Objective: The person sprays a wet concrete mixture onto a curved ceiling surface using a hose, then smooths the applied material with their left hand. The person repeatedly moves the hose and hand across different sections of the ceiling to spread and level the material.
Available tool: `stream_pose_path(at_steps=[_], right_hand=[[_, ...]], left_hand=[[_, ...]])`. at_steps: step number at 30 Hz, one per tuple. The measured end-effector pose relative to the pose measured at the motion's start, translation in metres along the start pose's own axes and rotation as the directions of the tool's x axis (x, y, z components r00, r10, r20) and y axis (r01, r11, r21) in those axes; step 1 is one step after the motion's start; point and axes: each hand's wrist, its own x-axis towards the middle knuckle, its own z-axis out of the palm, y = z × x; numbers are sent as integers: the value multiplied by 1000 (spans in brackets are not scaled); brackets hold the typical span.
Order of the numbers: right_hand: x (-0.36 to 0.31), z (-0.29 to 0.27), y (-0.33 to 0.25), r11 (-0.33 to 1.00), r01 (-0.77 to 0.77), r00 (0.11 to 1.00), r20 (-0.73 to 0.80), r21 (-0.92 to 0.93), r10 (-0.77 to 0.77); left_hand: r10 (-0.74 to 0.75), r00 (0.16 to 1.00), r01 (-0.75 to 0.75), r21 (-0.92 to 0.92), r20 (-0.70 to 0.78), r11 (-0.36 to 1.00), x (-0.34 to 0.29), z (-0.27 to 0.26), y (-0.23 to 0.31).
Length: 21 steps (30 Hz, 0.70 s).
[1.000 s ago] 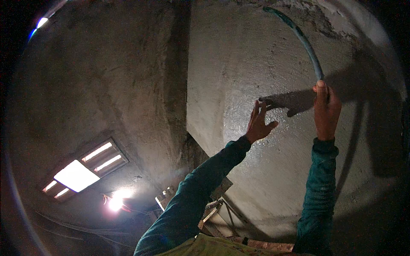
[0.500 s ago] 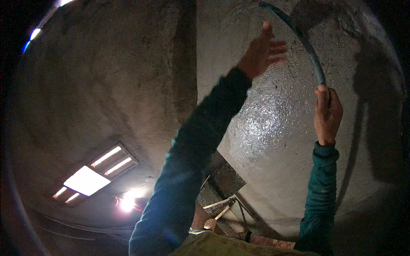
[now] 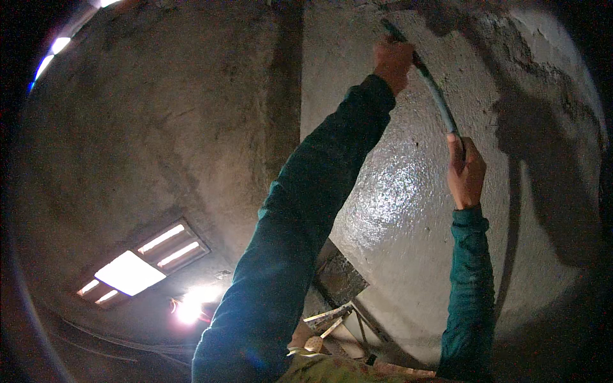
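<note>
A thin blue-green hose [image 3: 436,92] slants across the upper right, in front of a wet grey wall. My left hand [image 3: 394,62] is closed round it close to its upper end, and a short dark tip sticks out past the fingers. Lower down, my right hand [image 3: 467,172] grips the same hose with the thumb laid along it. Whatever part of the hose runs on below the right hand is hidden. Both arms reach upward in dark green sleeves.
The plastered wall [image 3: 389,255] shines wet in the middle, with dark shadows at right. On the left, a darker wall [image 3: 159,108] meets it at a corner. A window opening [image 3: 131,272] and a bright lamp [image 3: 189,310] show lower left. Wooden pieces [image 3: 329,314] lie below.
My left hand, spread and off the hose before, has moved up and closed round it near its end. My right hand has shifted left and slightly down, still holding the hose.
</note>
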Motion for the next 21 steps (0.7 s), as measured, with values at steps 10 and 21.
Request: stream_pose_path(at_steps=[10,21], right_hand=[[2,32,-4,996,83,995,-58,-37,-85],[0,13,16,985,114,992,-42,-130,-120]], left_hand=[[-40,974,2,-169,-225,986,-31,-26,42],[336,801,-565,441,496,698,-10,-35,56]])
